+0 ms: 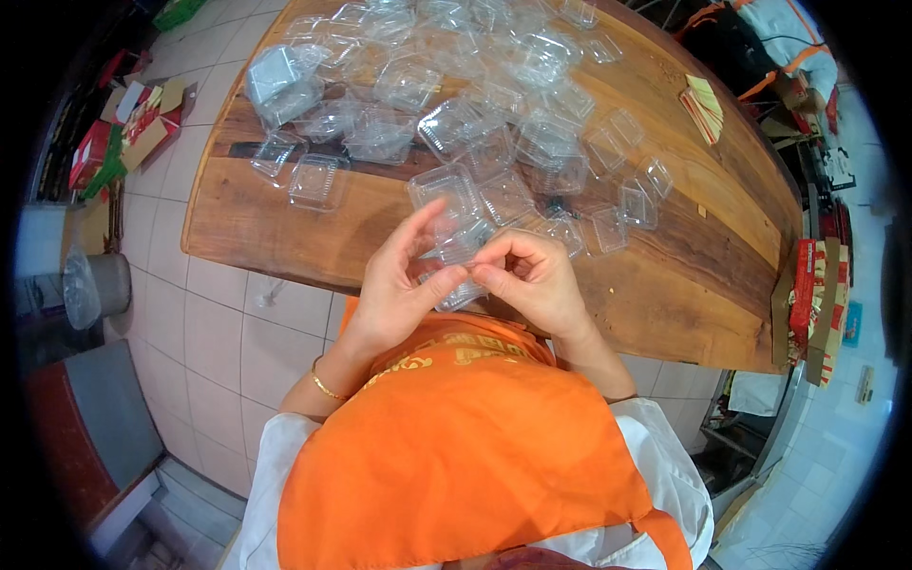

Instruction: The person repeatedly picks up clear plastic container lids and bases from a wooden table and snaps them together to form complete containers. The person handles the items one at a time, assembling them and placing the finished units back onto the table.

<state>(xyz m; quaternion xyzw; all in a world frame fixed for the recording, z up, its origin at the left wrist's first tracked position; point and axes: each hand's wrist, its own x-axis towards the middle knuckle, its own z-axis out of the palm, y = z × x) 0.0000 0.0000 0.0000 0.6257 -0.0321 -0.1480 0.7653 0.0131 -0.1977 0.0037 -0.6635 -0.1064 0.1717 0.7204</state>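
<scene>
A clear plastic clamshell box [458,211] is at the table's near edge, in front of my body. My left hand [401,287] is at its left side, fingers raised along the plastic and thumb at the near edge. My right hand [534,283] is curled, with thumb and forefinger pinched at the box's near right edge. The two thumbs almost meet. Part of the box is hidden behind my fingers. Below my hands, more clear plastic [463,296] shows; I cannot tell whether it is the same box.
Many clear plastic boxes [380,133] lie piled across the wooden table [684,294]. A fan of yellow and red paper strips [703,109] lies at the far right. Red cartons [817,294] stand beyond the right edge. A grey bin [109,283] stands at the left.
</scene>
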